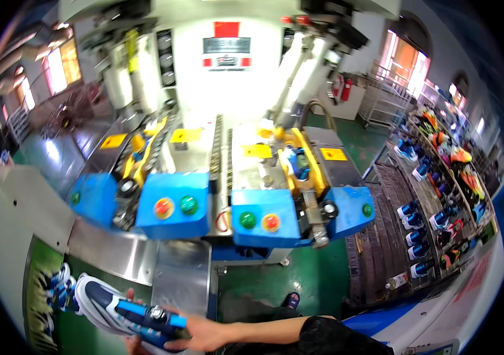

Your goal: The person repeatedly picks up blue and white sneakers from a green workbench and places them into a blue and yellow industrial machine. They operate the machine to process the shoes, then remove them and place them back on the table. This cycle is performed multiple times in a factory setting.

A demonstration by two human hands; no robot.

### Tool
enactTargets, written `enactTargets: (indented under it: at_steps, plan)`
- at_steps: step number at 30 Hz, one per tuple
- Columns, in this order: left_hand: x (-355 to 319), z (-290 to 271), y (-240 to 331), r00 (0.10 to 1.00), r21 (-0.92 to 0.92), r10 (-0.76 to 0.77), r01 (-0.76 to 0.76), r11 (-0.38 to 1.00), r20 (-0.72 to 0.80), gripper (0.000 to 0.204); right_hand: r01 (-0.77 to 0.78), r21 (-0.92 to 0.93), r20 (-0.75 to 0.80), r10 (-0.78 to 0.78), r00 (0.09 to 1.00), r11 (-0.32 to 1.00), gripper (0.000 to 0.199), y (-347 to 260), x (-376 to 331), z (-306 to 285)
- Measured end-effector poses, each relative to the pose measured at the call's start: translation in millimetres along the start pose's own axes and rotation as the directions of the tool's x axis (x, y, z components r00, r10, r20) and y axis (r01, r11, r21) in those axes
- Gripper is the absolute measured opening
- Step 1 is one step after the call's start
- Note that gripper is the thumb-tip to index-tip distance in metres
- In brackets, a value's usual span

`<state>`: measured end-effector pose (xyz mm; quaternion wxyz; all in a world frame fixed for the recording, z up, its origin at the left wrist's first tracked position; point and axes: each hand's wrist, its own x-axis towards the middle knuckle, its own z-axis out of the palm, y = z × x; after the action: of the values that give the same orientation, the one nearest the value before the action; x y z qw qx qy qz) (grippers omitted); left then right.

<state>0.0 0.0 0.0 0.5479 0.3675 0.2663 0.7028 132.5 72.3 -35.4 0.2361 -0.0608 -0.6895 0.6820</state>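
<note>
Two hands on one blue-and-white sneaker (pixel 116 307) at lower picture edge: right hand (pixel 202 334) wrapped around heel end, left hand (pixel 132 343) mostly hidden beneath, grip unreadable. Judged: shoe not yet loaded; right machine cradle (pixel 299 163) already holds another shoe; rack (pixel 441 195) full.

Lighting: bright, artificial plus daylight. Glare: white wall (pixel 228 89) behind the machine (pixel 228 195) blown out; windows (pixel 63 68) overexposed. Distortion: strong fisheye bending, black vignette at rim. Focus: centre sharp, edges soft, shoe rack (pixel 441 177) slightly smeared.
</note>
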Motion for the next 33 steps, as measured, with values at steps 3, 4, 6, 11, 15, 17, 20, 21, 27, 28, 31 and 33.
enactTargets:
  at_steps: [3,4,6,11,15,17,20,21,27,28,31,33]
  plan:
    - [15,52,-109,0.962,-0.014,-0.108,0.108,0.994,-0.252,0.090,-0.116,0.075,-0.096,0.123,0.988,0.990,0.078,-13,-109,-113]
    - [32,97,-150,0.937,0.042,-0.234,0.253,0.967,-0.259,0.084,-0.203,0.169,-0.117,0.224,0.968,0.964,0.077,-31,-150,-168]
    - [69,166,-228,0.952,0.053,-0.166,0.185,0.981,-0.259,0.079,-0.211,-0.212,-0.261,0.153,0.953,0.954,0.071,-69,-214,-246]
    - [206,260,-296,0.880,0.110,-0.437,0.461,0.881,-0.186,0.065,-0.089,0.336,-0.833,0.340,0.436,0.938,0.058,-60,-343,-314]
    - [364,267,-338,0.906,0.823,-0.399,0.333,0.460,-0.143,0.093,-0.144,0.363,-0.798,0.387,0.461,0.921,0.065,-79,-384,-359]
    - [440,250,-412,0.915,0.862,-0.307,0.365,0.351,-0.262,0.107,-0.152,0.385,-0.811,0.412,0.415,0.911,0.064,-83,-393,-359]
    - [494,267,-520,0.961,0.951,-0.050,0.278,0.133,-0.274,0.085,-0.127,0.338,-0.885,0.361,0.295,0.933,0.062,-79,-405,-357]
    - [495,265,-522,0.955,0.951,-0.106,0.288,0.113,-0.277,0.084,-0.115,0.349,-0.888,0.367,0.277,0.930,0.061,-77,-405,-354]
    - [542,237,-422,0.836,0.873,-0.470,0.428,0.233,-0.284,0.077,-0.088,0.223,-0.930,0.239,0.278,0.971,0.058,-81,-399,-347]
    - [549,202,-412,0.837,0.795,-0.503,0.450,0.408,-0.215,0.076,-0.096,0.187,-0.938,0.207,0.280,0.978,0.058,-84,-401,-342]
    - [461,254,-312,0.752,0.727,-0.660,0.454,0.515,-0.003,0.049,-0.318,0.300,-0.945,0.326,0.028,0.899,0.052,-85,-380,-374]
    - [383,234,-270,0.773,0.442,-0.634,0.558,0.702,0.032,0.058,-0.160,0.345,-0.937,0.348,-0.009,0.925,0.049,-97,-314,-419]
